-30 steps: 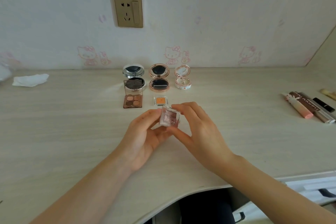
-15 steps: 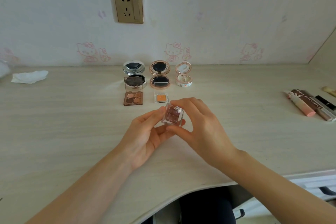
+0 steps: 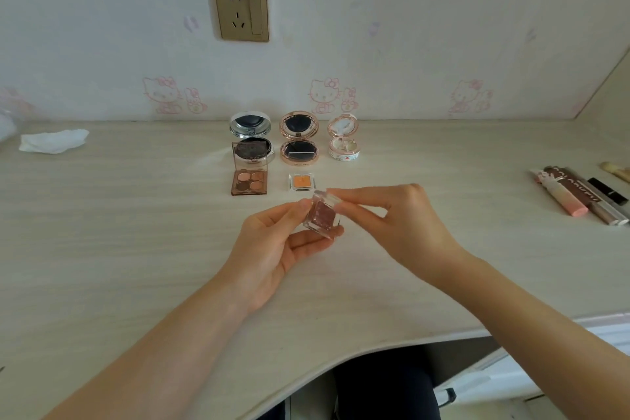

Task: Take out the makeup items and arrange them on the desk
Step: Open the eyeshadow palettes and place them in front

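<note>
A small clear square eyeshadow case (image 3: 322,216) with glittery pink-brown powder is held above the desk (image 3: 119,232). My left hand (image 3: 276,245) grips its base between thumb and fingers. My right hand (image 3: 392,225) pinches the clear lid at the case's top edge. Behind them stand three open round compacts: silver (image 3: 251,141), rose-gold (image 3: 299,140) and white floral (image 3: 343,141). In front of those lie a brown four-pan palette (image 3: 249,177) with its lid up and a tiny orange eyeshadow (image 3: 301,181).
Several lip-product tubes (image 3: 576,196) lie in a row at the desk's right edge. A crumpled white tissue (image 3: 53,141) sits at the far left. A wall socket (image 3: 241,9) is above. The desk's curved front edge runs below my arms, with a drawer unit (image 3: 511,372) at the lower right.
Both hands have kept hold of the small case and tilted it. The right fingers have shifted to the lid at its top edge.
</note>
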Available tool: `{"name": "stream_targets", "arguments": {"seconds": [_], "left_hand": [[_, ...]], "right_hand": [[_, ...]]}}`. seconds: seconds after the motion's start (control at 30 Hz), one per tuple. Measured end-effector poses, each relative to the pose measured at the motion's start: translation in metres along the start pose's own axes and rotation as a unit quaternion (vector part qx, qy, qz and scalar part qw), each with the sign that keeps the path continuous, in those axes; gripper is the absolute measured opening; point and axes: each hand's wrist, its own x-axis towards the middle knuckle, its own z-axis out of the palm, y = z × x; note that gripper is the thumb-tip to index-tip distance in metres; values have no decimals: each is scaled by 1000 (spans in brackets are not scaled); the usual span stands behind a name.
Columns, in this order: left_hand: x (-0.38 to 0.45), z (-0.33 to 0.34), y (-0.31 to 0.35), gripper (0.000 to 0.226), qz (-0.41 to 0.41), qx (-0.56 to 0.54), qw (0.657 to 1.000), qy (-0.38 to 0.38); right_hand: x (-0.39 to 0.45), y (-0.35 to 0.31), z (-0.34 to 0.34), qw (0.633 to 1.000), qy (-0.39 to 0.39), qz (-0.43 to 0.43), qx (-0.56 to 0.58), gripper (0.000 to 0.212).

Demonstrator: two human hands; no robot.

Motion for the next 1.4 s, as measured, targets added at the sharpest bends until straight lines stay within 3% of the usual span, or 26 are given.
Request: {"name": "stream_targets", "arguments": {"seconds": [0.1, 0.2, 0.27, 0.4, 0.6, 1.0, 1.4], "left_hand": [[0, 3, -7, 21, 54, 125, 990, 21], [-1, 6, -14, 19, 114, 264, 956, 57], [-3, 4, -16, 22, 166, 373, 908, 89], [-6, 0, -15, 24, 273, 572, 770, 76], [-5, -2, -22, 15, 296, 658, 692, 10], [-5, 0, -23, 10, 281, 685, 672, -5], [-5, 1, -24, 11, 292, 679, 674, -11]], "right_hand": [[5, 5, -5, 999, 16, 12, -36, 17], [6, 12, -5, 997, 4, 9, -75, 15], [5, 17, -5, 996, -7, 10, -90, 15], [0, 25, -3, 991, -31, 6, -127, 16], [-5, 32, -1, 987, -54, 7, -150, 17], [5, 37, -2, 980, -91, -21, -178, 16], [23, 41, -7, 975, -154, 86, -133, 17]]}}
